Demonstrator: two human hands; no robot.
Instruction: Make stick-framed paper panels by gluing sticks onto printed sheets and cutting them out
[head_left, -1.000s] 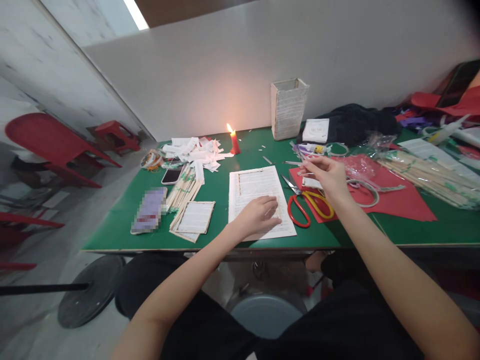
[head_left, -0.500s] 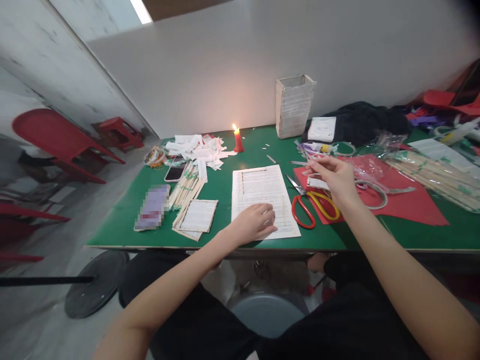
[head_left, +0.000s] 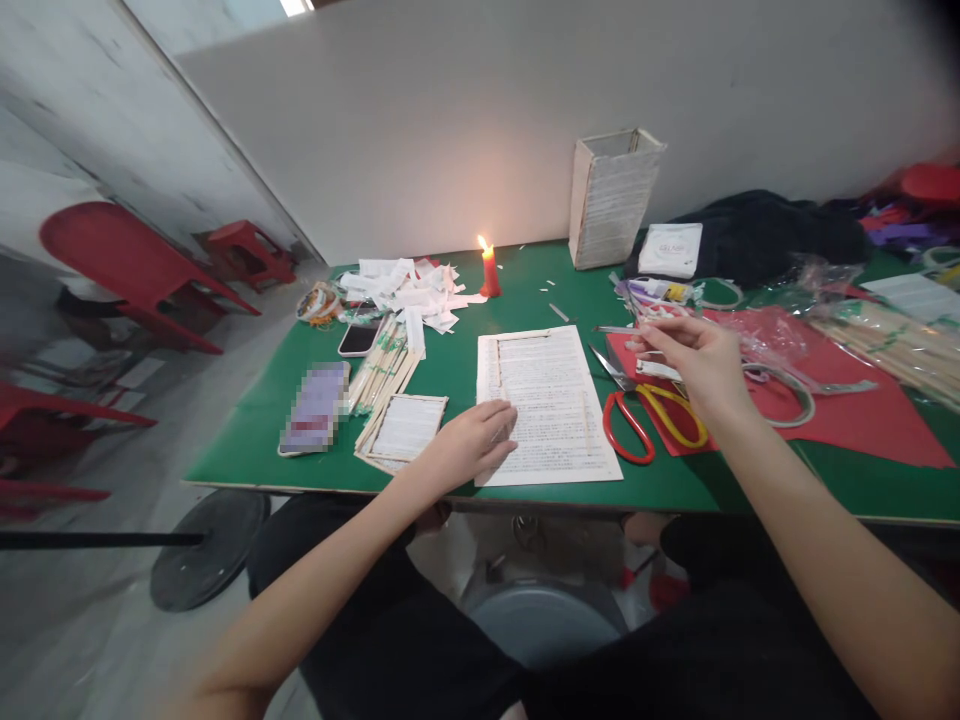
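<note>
In the head view, my right hand point(head_left: 694, 365) pinches a thin pale sliver point(head_left: 616, 329) between thumb and fingertips, its long axis running sideways toward the printed sheet point(head_left: 551, 400), above the red paper point(head_left: 855, 430). My left hand point(head_left: 469, 447) lies flat, fingers together, on that sheet's lower-left edge.

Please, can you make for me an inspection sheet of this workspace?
Surface: green table, with a pale front edge.
Job's things: printed paper sheet; red-and-yellow-handled scissors lying partly on a red sheet.
Clutter: white paper scraps, lit red candle, wooden stick bundle, phone, black cloth.
Grippers: left hand, open grip, resting on the sheet's left edge; right hand, pinched grip, raised above the red sheet, held item too thin to tell.
Cables: nothing seen.
Surroundings: red plastic chair on the floor at left; white wall behind.
</note>
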